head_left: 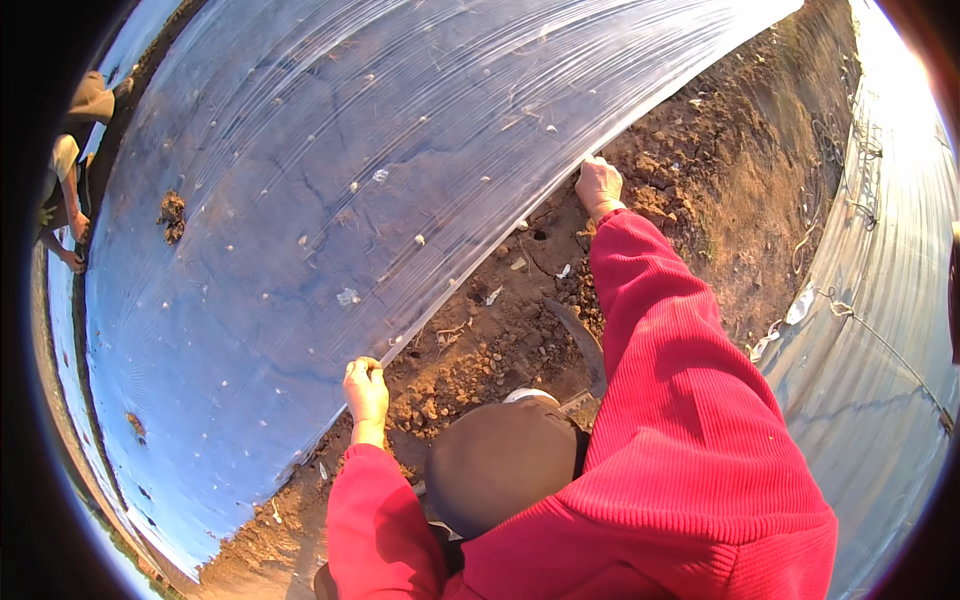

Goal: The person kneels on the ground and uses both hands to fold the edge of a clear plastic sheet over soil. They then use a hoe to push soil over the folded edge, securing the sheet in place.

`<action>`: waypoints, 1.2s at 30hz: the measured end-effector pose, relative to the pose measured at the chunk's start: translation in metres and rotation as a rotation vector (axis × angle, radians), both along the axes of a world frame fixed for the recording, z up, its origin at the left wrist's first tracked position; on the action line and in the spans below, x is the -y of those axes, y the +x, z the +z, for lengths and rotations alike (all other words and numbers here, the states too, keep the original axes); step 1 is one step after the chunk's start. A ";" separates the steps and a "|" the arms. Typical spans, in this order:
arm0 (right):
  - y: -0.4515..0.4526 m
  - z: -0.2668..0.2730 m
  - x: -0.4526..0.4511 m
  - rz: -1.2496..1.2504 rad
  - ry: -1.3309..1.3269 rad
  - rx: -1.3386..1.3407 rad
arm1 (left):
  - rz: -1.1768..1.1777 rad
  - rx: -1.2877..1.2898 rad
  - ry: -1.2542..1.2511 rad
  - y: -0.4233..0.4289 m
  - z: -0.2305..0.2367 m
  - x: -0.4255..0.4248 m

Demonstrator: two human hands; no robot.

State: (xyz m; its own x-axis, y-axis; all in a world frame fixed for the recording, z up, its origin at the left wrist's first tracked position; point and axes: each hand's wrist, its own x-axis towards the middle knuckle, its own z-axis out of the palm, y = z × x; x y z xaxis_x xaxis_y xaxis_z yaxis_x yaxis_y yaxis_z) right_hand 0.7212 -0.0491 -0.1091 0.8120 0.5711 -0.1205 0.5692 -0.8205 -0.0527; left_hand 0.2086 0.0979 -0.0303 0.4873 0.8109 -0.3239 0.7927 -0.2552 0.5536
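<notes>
A wide sheet of clear plastic film lies over a soil bed, its near edge running diagonally before me. My left hand pinches that edge at the lower middle. Farther up to the right, my right hand is closed on the same edge, which looks drawn straight between both hands. Small pale bits show on or under the film, too small to name. Bare crumbly soil lies between the film and my bent knee. By my right forearm rests a curved metal blade; its handle is hidden.
At the far left a co-worker's hands reach down to the film's far edge. A clod of soil sits on the film. To the right stands a plastic-covered structure with a tied cord. A soil strip runs alongside it.
</notes>
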 end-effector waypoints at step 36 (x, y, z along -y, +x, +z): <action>0.142 0.027 0.054 0.067 -0.283 -0.041 | -0.052 -0.111 -0.008 0.003 0.008 -0.001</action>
State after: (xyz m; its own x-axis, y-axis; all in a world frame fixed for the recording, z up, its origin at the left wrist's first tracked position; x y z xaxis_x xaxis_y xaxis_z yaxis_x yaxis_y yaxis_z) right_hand 0.8633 -0.1032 -0.0823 0.7648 0.5623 -0.3144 0.6248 -0.7665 0.1490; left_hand 0.2116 0.0992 -0.0221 0.4892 0.7830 -0.3842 0.8352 -0.2935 0.4652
